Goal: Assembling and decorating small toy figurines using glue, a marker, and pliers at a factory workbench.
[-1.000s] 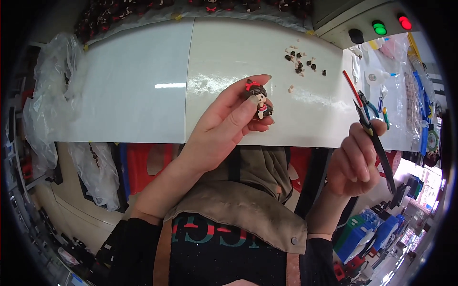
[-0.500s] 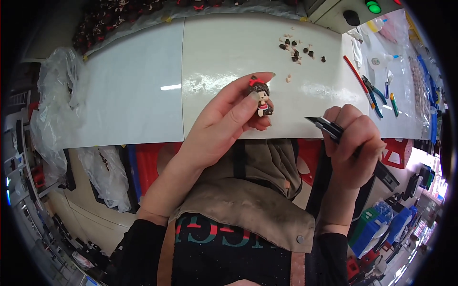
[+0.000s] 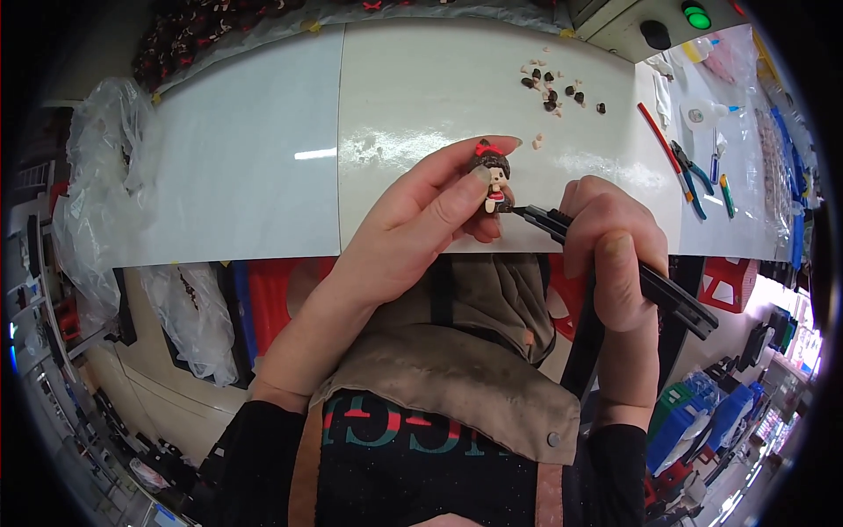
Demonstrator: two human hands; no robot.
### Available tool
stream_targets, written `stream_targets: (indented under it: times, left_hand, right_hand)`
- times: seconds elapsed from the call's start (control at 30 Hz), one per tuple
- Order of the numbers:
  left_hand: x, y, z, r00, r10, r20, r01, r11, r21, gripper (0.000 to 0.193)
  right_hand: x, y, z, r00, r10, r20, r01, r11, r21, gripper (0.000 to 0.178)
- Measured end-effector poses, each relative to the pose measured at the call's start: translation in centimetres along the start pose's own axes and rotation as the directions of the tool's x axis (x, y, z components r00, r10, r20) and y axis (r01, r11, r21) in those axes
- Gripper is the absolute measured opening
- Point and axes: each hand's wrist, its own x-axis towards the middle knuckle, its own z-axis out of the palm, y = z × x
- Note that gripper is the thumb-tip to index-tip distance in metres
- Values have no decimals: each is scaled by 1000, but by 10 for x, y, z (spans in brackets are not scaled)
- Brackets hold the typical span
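Note:
My left hand (image 3: pixel 430 211) pinches a small figurine (image 3: pixel 497 178) with dark brown hair, a red bow and a pale face, thumb across its front and fingers behind. The figurine is upright above the table's near edge. Wrapped in my right hand (image 3: pixel 615 237) is a black utility knife (image 3: pixel 672 303). Its blade points left, and the tip meets or nearly meets the figurine's lower right side; whether it touches I cannot tell.
Small dark and pale bits (image 3: pixel 551 92) lie scattered on the white table (image 3: pixel 421 88). Pliers (image 3: pixel 692 167), a red stick-like tool (image 3: pixel 659 136) and glue bottles (image 3: pixel 698 114) are at the right. Many figurines (image 3: pixel 211 39) crowd the far left; a clear plastic bag (image 3: pixel 105 176) hangs at the left edge.
My right hand has moved left with the utility knife, bringing the blade to the figurine's lower side. The left hand and figurine have shifted slightly right in the picture.

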Motion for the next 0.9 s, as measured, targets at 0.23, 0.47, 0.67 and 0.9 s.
stream_targets:
  times: [0.23,0.47,0.67,0.9]
  left_hand:
    - [0,-1,-1,1000,-3,9,3,1000,0,45]
    - [0,-2,0,1000,2,11,-2,1000,22,44]
    - [1,-2,0,1000,9,7,-9,1000,12,41]
    - [-1,-12,1,983,179,-41,-178,984,31,40]
  right_hand:
    - [-1,-2,-2,1000,26,5,-26,999,-44,36]
    - [1,-6,-6,996,28,85,-20,996,-92,32]
    - [1,-4,-4,996,48,73,-43,996,-75,33]
    - [-8,-2,12,973,225,-56,-224,974,27,42]
